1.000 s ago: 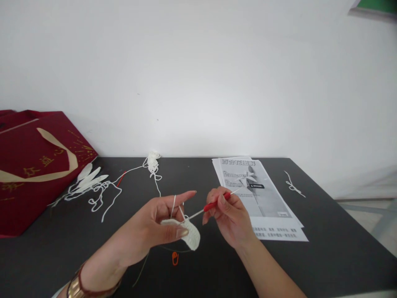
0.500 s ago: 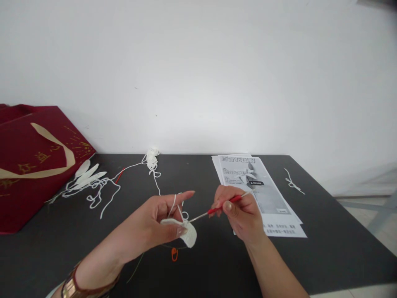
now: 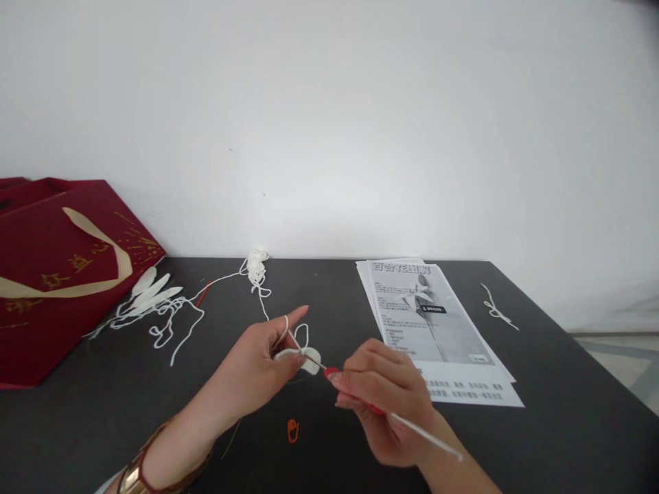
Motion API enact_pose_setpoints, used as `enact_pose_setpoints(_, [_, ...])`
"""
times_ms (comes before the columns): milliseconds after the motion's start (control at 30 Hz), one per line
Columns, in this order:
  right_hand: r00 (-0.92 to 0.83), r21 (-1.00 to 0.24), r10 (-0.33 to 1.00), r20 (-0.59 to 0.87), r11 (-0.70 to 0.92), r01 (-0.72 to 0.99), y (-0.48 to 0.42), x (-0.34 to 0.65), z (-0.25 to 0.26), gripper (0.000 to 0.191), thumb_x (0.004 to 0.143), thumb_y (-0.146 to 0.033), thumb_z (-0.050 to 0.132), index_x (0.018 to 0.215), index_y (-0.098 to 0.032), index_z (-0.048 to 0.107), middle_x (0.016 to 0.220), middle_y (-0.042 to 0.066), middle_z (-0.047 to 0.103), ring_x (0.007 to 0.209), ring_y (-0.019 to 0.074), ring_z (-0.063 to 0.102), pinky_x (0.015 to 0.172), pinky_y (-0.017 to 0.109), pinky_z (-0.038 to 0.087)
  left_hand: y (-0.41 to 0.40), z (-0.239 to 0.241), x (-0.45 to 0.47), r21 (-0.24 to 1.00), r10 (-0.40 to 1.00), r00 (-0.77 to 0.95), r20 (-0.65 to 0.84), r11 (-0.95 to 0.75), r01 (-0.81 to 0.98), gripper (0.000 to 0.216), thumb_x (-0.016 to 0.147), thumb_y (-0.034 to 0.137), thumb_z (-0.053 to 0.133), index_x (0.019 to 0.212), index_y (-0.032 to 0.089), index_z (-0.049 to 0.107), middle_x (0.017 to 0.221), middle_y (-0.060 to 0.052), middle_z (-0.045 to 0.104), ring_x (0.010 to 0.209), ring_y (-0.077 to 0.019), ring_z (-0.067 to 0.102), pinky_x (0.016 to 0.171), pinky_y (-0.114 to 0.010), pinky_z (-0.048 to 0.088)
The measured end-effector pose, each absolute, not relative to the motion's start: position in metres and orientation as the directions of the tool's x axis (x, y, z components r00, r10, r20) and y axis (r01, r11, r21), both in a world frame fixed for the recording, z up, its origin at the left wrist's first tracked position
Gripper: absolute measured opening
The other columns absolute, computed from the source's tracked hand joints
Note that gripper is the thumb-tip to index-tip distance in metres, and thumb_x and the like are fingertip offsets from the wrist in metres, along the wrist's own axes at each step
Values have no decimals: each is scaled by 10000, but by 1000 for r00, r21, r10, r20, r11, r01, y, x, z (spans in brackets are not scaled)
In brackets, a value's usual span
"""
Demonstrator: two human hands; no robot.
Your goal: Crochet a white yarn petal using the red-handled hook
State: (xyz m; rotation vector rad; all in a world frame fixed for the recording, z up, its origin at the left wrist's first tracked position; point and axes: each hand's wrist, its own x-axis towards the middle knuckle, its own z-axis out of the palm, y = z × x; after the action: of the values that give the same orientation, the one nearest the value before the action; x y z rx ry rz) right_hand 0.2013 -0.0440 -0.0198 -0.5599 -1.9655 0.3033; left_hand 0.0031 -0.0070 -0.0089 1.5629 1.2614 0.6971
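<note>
My left hand (image 3: 262,370) pinches a small white crocheted piece (image 3: 303,357) between thumb and fingers, with white yarn (image 3: 285,326) looped over the raised forefinger. My right hand (image 3: 384,405) is closed round a crochet hook (image 3: 360,401) with a red grip and a white tail end. The hook's metal tip points left into the white piece. Both hands hover above the black table (image 3: 566,412), near its front.
A dark red paper bag (image 3: 56,274) lies at the left. White crocheted petals and loose yarn (image 3: 154,305) lie beside it. A small yarn bundle (image 3: 256,264) sits at the back. Printed sheets (image 3: 437,329) lie to the right, a yarn scrap (image 3: 497,310) beyond, an orange stitch marker (image 3: 292,431) in front.
My right hand has swung down and toward me, so the hook's tail now points to the lower right. The white piece has turned up in my left hand.
</note>
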Motion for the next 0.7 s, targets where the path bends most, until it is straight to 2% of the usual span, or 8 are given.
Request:
enact_pose_setpoints(67, [-426,-317,427,798,897,308,-45,197,-24,183,813,-24,554,972,-88,621,741,89,689,636,161,572,552,287,494,-5,-14,4,915,962,250,-114,3,404,63,702,200,629,750,168,656,598,14,594,582,-188,576,632,-309,442])
enact_pose_setpoints(133, [-475,-197,362,802,911,362,-44,194,-28,163,832,-39,543,970,-60,626,742,104,699,657,180,600,557,298,519,-4,-19,6,910,978,193,-85,-3,415,236,717,217,627,930,134,687,608,21,595,589,-182,569,631,-305,445])
enact_pose_setpoints(233, [-532,-59,284,798,914,401,-43,194,-34,177,861,-59,519,990,-25,635,766,122,712,692,200,630,575,309,548,-7,-22,10,912,993,112,-26,-22,410,506,724,244,649,1209,102,620,593,44,579,560,-159,529,603,-286,437])
enact_pose_setpoints(300, [-530,-43,279,801,909,414,-42,195,-38,197,868,-64,522,1023,-14,633,809,140,721,731,212,647,608,318,566,-11,-22,13,929,997,77,17,-44,367,612,739,256,661,1325,127,542,597,54,581,560,-146,511,592,-271,426])
enact_pose_setpoints(367, [-491,-98,313,813,905,414,-40,197,-40,243,862,-57,535,1087,-21,617,873,156,726,791,220,658,654,329,578,-15,-22,15,962,997,64,32,-49,269,638,763,273,669,1369,165,502,637,47,606,601,-142,524,625,-266,428])
enact_pose_setpoints(500, [-321,-332,435,841,884,328,-36,197,-41,410,826,9,564,1217,-113,574,986,128,726,863,188,667,720,313,581,-18,-20,17,999,996,82,-44,46,-22,716,737,271,740,1395,189,470,648,46,606,641,-128,535,682,-259,427])
enact_pose_setpoints(600, [-225,-458,508,831,856,241,-34,195,-40,437,817,27,566,1199,-182,604,988,101,730,843,177,667,712,316,576,-16,-16,17,959,983,123,-139,164,-233,779,690,225,791,1397,193,464,618,57,602,599,-105,523,651,-239,412])
enact_pose_setpoints(700, [-193,-522,559,806,826,211,-34,196,-39,416,824,23,561,1163,-206,634,959,89,729,817,173,662,681,310,573,-11,-13,15,908,962,183,-201,253,-334,751,641,162,818,1337,180,540,615,47,622,596,-94,536,649,-225,407])
